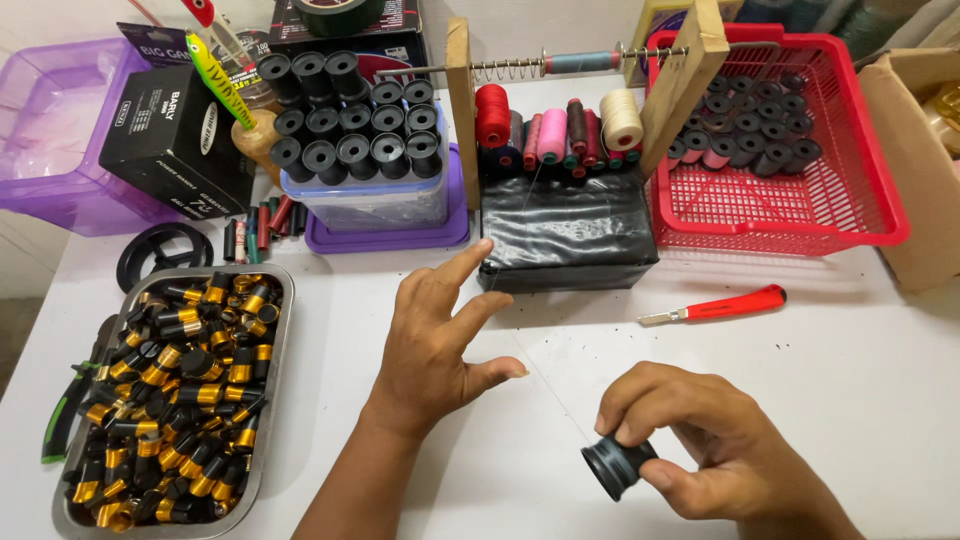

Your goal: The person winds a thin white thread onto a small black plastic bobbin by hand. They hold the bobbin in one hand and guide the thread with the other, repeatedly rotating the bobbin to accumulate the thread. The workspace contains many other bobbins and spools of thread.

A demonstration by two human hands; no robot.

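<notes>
White worktable (860, 360), right hand (715, 440) grip pinching black spool (617, 466), left hand (440, 335) spread empty, thread barely visible.

Bright, even light is falling on the white tabletop (820, 340) from above. The hands are making only soft, faint shadows under them. Small shiny spots are glowing on the black wrapped block (567, 235) and the metal tray (278, 350). Everything is looking sharp, though lines are bending a little near the far corners.
</notes>
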